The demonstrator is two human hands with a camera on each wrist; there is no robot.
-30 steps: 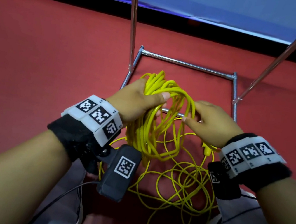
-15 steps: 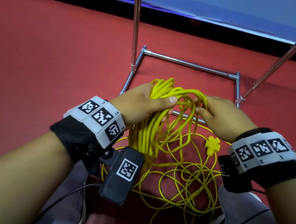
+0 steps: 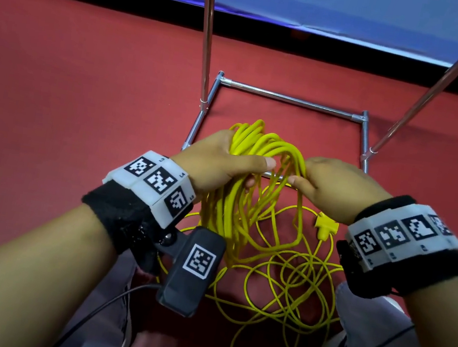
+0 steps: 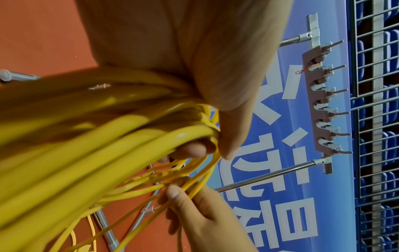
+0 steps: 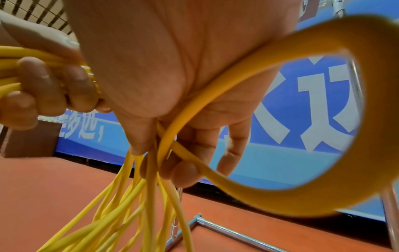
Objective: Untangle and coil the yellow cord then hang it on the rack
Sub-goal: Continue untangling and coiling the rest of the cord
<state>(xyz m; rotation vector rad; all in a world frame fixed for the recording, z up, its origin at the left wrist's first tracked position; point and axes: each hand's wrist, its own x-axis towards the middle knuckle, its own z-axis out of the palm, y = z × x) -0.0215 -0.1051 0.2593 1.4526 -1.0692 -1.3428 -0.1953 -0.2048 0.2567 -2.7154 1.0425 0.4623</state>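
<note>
Left hand (image 3: 217, 161) grips the coiled cord (image 3: 235, 204); right hand (image 3: 336, 187), pinching strands, should lay each loop evenly beside the left fingers.

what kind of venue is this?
Probably a sports arena or stadium floor: red court flooring, a blue printed banner along the edge, and rows of blue seats behind a wire fence.
</note>
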